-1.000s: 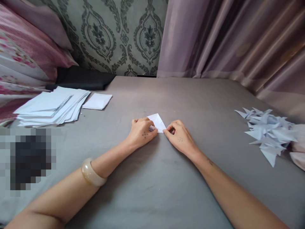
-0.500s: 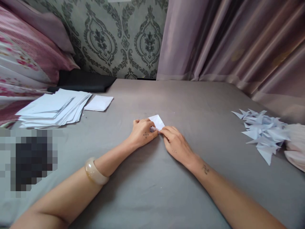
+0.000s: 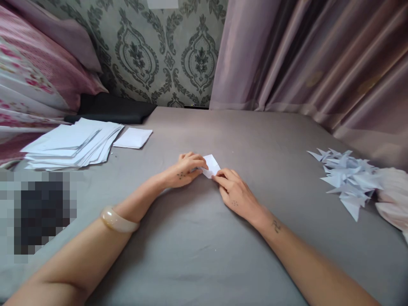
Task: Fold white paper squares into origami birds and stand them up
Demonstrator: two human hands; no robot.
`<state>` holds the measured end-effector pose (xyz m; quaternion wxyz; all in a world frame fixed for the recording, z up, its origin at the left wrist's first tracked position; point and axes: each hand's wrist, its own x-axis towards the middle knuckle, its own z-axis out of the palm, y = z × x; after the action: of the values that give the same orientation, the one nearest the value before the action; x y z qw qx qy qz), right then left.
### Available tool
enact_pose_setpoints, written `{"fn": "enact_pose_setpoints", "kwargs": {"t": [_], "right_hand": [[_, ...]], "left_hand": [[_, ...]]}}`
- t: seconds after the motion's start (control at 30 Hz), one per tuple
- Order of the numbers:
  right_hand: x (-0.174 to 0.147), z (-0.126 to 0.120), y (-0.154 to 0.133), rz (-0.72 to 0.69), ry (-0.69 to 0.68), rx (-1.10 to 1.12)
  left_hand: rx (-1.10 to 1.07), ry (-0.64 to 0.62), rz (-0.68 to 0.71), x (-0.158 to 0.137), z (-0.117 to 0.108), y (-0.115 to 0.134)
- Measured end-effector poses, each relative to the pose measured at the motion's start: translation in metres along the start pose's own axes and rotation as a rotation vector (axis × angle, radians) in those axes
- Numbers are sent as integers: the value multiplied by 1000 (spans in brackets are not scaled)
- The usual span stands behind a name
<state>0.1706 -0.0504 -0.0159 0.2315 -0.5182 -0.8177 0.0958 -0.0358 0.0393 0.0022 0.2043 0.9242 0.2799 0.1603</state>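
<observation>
Left hand: left hand [image 3: 184,172] lies on the grey sheet [image 3: 197,238], fingers pinching the near left edge of the folded paper [image 3: 211,165].
Right hand: right hand [image 3: 234,193] pinches the paper's near right corner.
Paper: flat on the sheet, between both grips.
Far left: paper stack [image 3: 72,144].
Far right: folded shapes [image 3: 346,178].

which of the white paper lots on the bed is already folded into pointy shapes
The pile of folded pieces at the right edge, all spiky triangular points. The stack of sheets far left and the single sheet beside it lie flat and unfolded.
</observation>
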Motion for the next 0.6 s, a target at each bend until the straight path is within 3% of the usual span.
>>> {"fn": "enact_pose_setpoints", "kwargs": {"t": [0.13, 0.2, 0.43, 0.6], "right_hand": [[0, 0, 1, 5, -10, 11], [0, 0, 1, 18, -13, 8], [-1, -3, 0, 33, -18, -3], [-3, -6, 4, 46, 2, 55]], "left_hand": [[229, 281, -4, 2, 8, 5], [282, 352, -10, 2, 13, 8], [88, 161, 136, 2, 25, 8], [77, 139, 178, 0, 26, 9]]}}
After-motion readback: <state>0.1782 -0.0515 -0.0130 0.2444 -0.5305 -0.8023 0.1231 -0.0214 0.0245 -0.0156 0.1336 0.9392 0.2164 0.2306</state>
